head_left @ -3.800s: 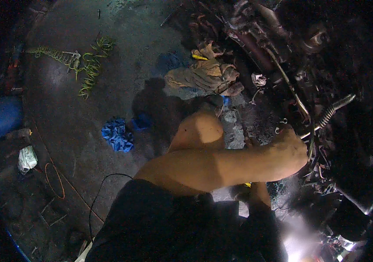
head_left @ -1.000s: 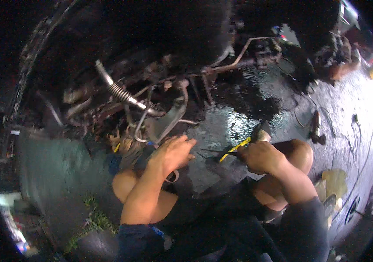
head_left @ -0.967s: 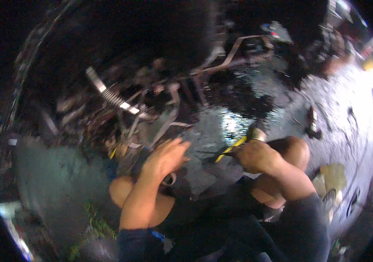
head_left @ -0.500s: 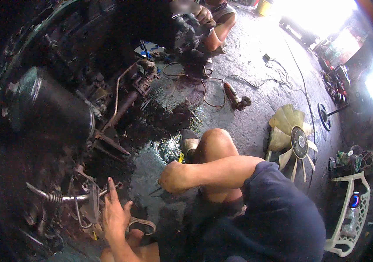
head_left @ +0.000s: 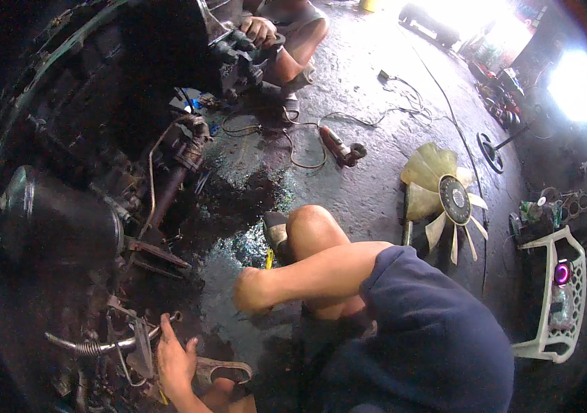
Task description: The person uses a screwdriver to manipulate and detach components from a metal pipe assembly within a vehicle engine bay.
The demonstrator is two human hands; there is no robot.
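My right hand (head_left: 254, 290), in front of my bent knee, is closed on a yellow-handled tool (head_left: 269, 259); only the handle's end sticks out above the fist, and its working end cannot be made out. My left hand (head_left: 175, 359) is held open, fingers stretched and thumb apart. Its fingertips reach the end of a bent metal pipe (head_left: 127, 343) with a ribbed section, beside a flat metal bracket (head_left: 143, 354). Whether they touch the pipe is unclear. These parts belong to the dark vehicle underside at the left.
A large dark cylinder (head_left: 59, 224) and a rusty bracket (head_left: 156, 256) fill the left. Ahead, another person's hand (head_left: 259, 31) rests on a machine part. A corded power tool (head_left: 343, 147), a fan (head_left: 453, 199), a steering wheel (head_left: 491, 152) and a white plastic chair (head_left: 524, 350) stand or lie rightward.
The view has shifted, so most things sit further left. My left hand remains by the pipe end, and my right fist still grips the yellow-handled tool.
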